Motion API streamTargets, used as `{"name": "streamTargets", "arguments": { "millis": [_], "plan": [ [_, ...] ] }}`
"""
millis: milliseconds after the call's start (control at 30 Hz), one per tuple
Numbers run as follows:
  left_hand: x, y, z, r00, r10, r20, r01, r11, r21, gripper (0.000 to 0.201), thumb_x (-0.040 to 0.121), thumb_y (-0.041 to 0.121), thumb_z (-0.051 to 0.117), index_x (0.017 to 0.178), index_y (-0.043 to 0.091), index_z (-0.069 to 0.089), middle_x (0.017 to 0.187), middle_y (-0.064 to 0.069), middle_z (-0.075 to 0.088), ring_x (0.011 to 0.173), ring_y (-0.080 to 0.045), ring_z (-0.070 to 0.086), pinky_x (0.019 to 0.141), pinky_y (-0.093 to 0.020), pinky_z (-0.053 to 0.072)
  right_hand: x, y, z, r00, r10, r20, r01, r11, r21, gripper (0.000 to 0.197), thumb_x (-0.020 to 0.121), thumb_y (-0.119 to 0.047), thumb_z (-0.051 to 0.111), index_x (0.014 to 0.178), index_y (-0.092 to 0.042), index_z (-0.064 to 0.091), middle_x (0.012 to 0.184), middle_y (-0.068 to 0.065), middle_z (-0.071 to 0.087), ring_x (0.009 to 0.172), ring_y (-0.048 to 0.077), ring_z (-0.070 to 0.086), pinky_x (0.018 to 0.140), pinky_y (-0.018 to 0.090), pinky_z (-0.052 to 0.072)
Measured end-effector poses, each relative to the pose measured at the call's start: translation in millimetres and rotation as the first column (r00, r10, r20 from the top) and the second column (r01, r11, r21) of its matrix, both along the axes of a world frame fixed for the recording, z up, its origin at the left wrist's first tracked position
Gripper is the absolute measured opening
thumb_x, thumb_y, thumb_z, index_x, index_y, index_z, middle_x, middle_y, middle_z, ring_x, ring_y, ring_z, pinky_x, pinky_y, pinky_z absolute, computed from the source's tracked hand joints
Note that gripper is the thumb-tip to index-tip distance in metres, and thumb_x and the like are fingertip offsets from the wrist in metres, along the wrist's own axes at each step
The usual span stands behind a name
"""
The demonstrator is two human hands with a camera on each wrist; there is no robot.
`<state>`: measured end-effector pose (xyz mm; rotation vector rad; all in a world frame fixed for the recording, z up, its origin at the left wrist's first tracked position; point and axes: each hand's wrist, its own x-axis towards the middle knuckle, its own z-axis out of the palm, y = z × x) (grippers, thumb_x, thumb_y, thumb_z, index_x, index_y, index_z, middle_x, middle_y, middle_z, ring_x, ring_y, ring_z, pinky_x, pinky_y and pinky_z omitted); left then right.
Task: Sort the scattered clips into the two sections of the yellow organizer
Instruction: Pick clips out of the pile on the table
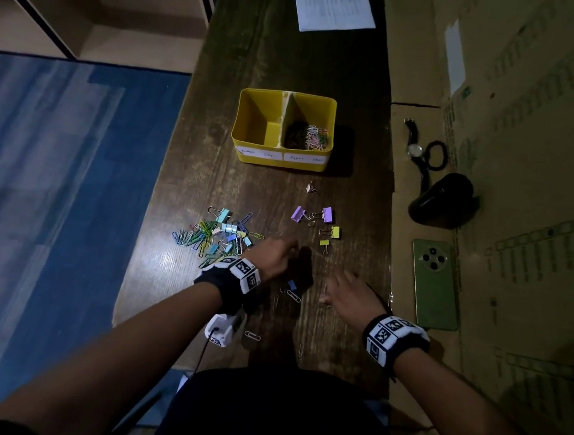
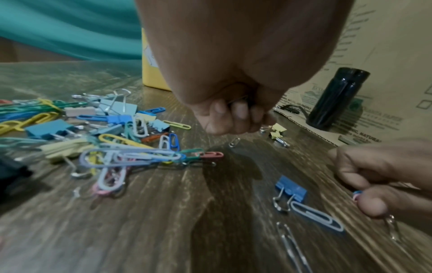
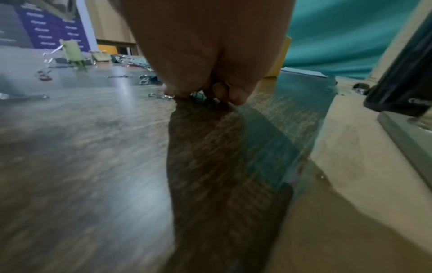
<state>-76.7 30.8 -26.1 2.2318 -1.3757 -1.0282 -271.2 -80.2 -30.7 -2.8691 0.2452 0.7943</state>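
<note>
Standing far back on the long dark wooden table (image 1: 295,58), the yellow plastic organizer with two sections (image 1: 254,114) is seen; many thin colourful wire paper clips (image 1: 308,136) are piled in its right section. A big heap of mixed colourful clips (image 1: 216,234) is spread beside the left hand (image 1: 274,255), whose fingers (image 2: 219,110) are curled around a thin wire clip. Close by, the right hand (image 1: 348,291) is pinched shut on a small clip. A small blue metal binder clip (image 2: 291,188) is left lying between both hands.
</note>
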Motion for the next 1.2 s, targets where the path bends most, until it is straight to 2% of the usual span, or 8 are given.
{"name": "streamTargets", "arguments": {
  "millis": [133,267,400,533,767,967,1100,1200],
  "plan": [
    [7.1,-0.7,5.9,0.999,0.019,-0.039,-0.018,1.0,0.025,0.016,0.099,0.018,0.042,0.105,0.008,0.053,0.102,-0.015,0.064,0.092,-0.028,0.061,0.078,-0.034,0.046,0.7,-2.3,-5.6,0.998,0.038,0.041,-0.041,0.997,0.068,0.058,0.089,-0.038,0.008,0.114,-0.008,0.051,0.117,0.012,0.048,0.105,0.025,0.049,0.088,0.037,0.044],
    [31.4,-12.3,23.1,0.999,0.031,-0.014,-0.031,0.999,0.029,0.015,0.094,0.017,0.049,0.105,0.011,0.057,0.1,-0.014,0.066,0.092,-0.029,0.063,0.073,-0.029,0.042,22.8,-9.7,11.5,0.961,-0.262,0.087,0.228,0.93,0.288,0.016,0.099,-0.024,0.04,0.106,-0.01,0.045,0.111,0.007,0.05,0.101,0.022,0.055,0.083,0.036,0.046],
    [69.7,-40.0,48.0,0.996,0.078,0.037,-0.079,0.997,0.019,0.021,0.088,0.008,0.049,0.105,0.009,0.061,0.102,-0.016,0.067,0.094,-0.031,0.062,0.076,-0.031,0.044,74.2,-34.1,54.9,0.717,-0.693,0.074,0.534,0.614,0.581,0.02,0.101,-0.034,0.037,0.097,-0.015,0.041,0.077,-0.008,0.051,0.068,0.015,0.053,0.057,0.03,0.037],
    [112.9,-80.3,71.5,0.979,0.197,0.053,-0.195,0.98,-0.038,0.029,0.085,0.001,0.052,0.11,0.008,0.064,0.114,-0.015,0.064,0.102,-0.031,0.06,0.077,-0.027,0.041,148.6,-83.5,63.9,0.517,-0.856,0.0,0.552,0.333,0.764,0.02,0.097,-0.041,0.045,0.087,-0.024,0.045,0.072,-0.003,0.046,0.062,0.012,0.043,0.066,0.033,0.036],
    [147.8,-133.6,100.1,0.772,0.489,-0.406,-0.547,0.836,-0.033,0.035,0.092,-0.001,0.05,0.126,-0.005,0.048,0.1,-0.022,0.062,0.08,-0.03,0.062,0.072,-0.039,0.054,243.7,-122.8,101.8,0.368,-0.923,-0.111,0.531,0.111,0.84,0.034,0.102,-0.026,0.037,0.075,-0.013,0.052,0.069,0.003,0.051,0.061,0.017,0.049,0.056,0.026,0.039],
    [145.7,-130.4,102.7,0.677,0.515,-0.525,-0.638,0.767,-0.071,0.037,0.097,0.007,0.045,0.133,0.003,0.045,0.119,-0.025,0.06,0.083,-0.025,0.058,0.065,-0.029,0.051,231.9,-119.7,109.0,0.412,-0.907,-0.085,0.587,0.193,0.786,0.035,0.099,-0.031,0.036,0.122,-0.012,0.055,0.127,0.017,0.057,0.115,0.034,0.055,0.101,0.044,0.044],
    [128.9,-96.5,99.5,0.601,0.537,-0.592,-0.71,0.699,-0.087,0.028,0.097,0.008,0.044,0.124,0.004,0.053,0.094,-0.008,0.06,0.083,-0.02,0.059,0.073,-0.033,0.052,182.7,-104.2,103.6,0.349,-0.931,-0.109,0.419,0.051,0.907,0.017,0.097,-0.019,0.046,0.11,-0.021,0.058,0.12,0.006,0.059,0.111,0.019,0.058,0.099,0.038,0.047],
    [105.2,-62.0,89.4,0.608,0.58,-0.542,-0.751,0.642,-0.156,0.023,0.096,0.008,0.048,0.116,0.002,0.057,0.098,-0.012,0.058,0.085,-0.023,0.058,0.075,-0.036,0.052,134.9,-71.4,94.6,0.429,-0.901,-0.068,0.45,0.147,0.881,0.016,0.097,-0.012,0.047,0.103,-0.018,0.06,0.103,0.002,0.065,0.093,0.014,0.063,0.083,0.029,0.051]
  ]
}}
